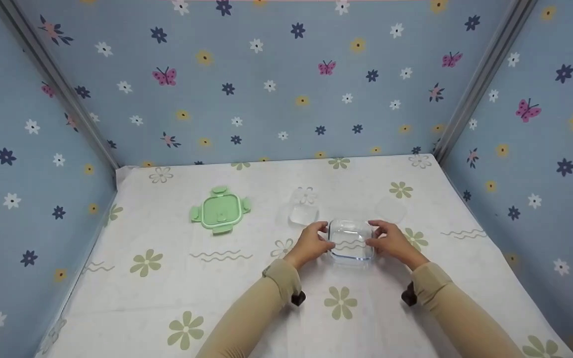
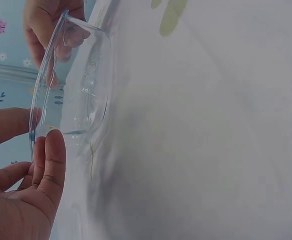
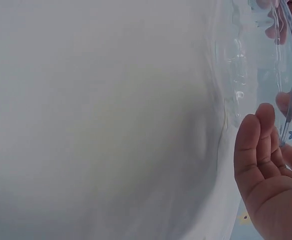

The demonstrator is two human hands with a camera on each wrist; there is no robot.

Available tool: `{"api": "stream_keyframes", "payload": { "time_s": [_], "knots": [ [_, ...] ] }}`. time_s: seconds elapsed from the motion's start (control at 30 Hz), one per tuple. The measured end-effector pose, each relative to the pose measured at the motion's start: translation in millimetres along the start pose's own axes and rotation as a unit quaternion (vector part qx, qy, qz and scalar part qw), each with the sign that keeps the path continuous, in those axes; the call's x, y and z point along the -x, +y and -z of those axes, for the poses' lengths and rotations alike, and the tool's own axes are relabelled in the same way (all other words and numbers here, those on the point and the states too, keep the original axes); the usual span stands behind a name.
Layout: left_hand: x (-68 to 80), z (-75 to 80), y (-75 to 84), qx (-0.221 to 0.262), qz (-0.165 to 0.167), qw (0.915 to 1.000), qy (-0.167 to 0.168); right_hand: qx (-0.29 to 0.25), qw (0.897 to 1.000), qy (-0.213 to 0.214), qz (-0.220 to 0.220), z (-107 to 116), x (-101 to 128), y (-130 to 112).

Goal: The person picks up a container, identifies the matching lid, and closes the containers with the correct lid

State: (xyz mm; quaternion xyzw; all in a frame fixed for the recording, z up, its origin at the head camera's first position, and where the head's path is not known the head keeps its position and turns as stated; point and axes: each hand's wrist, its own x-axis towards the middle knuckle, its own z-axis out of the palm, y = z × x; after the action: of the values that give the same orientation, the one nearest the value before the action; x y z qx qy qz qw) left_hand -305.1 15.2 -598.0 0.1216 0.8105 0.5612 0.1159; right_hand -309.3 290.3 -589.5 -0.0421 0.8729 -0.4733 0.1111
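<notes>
A clear glass food container (image 1: 351, 241) is held between both hands, low over the cloth. My left hand (image 1: 310, 243) grips its left side, thumb and fingers at the rim. On the opposite side my right hand (image 1: 395, 242) pinches the rim in the same way. The left wrist view shows the glass container (image 2: 80, 95) side-on, its rim between the thumb and fingers of the left hand (image 2: 28, 175). In the right wrist view, fingers of the right hand (image 3: 271, 175) curl under the rim. Nothing shows inside the glass.
A green lid (image 1: 222, 211) with side flaps lies on the cloth to the left. Just behind the left hand stands a small clear container (image 1: 304, 215). A round translucent disc (image 1: 391, 210) lies behind the right hand. Patterned walls (image 1: 286, 114) border the white tablecloth (image 1: 256, 308).
</notes>
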Motion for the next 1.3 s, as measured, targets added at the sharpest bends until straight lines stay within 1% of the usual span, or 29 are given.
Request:
{"api": "stream_keyframes", "payload": {
  "time_s": [0.13,0.43,0.7,0.87,1.03,1.2,1.3],
  "knots": [
    [0.3,-1.3,1.8,0.023,0.010,0.9997,-0.002,-0.008,1.000,-0.001,0.002,0,1,-3],
    [0.9,-0.8,4.4,0.073,0.027,0.9969,0.009,-0.005,1.000,0.002,0.016,0,0,-6],
    [2.9,2.3,6.2,0.068,0.032,0.9972,0.009,0.014,1.000,0.004,0.010,0,-2,-14],
    [7.5,8.9,6.1,0.068,0.034,0.9969,0.016,0.008,1.000,0.003,0.011,-5,-1,-19],
    [14.6,17.3,5.2,0.072,0.043,0.9963,0.016,-0.017,0.999,-0.003,0.027,-14,-2,-23],
    [22.4,28.3,3.4,0.078,0.055,0.9953,0.017,-0.032,0.999,-0.012,0.036,-25,-5,-30],
    [26.7,35.0,0.7,0.082,0.060,0.9946,0.021,-0.032,0.999,-0.017,0.037,-31,-7,-35]
  ]
}}
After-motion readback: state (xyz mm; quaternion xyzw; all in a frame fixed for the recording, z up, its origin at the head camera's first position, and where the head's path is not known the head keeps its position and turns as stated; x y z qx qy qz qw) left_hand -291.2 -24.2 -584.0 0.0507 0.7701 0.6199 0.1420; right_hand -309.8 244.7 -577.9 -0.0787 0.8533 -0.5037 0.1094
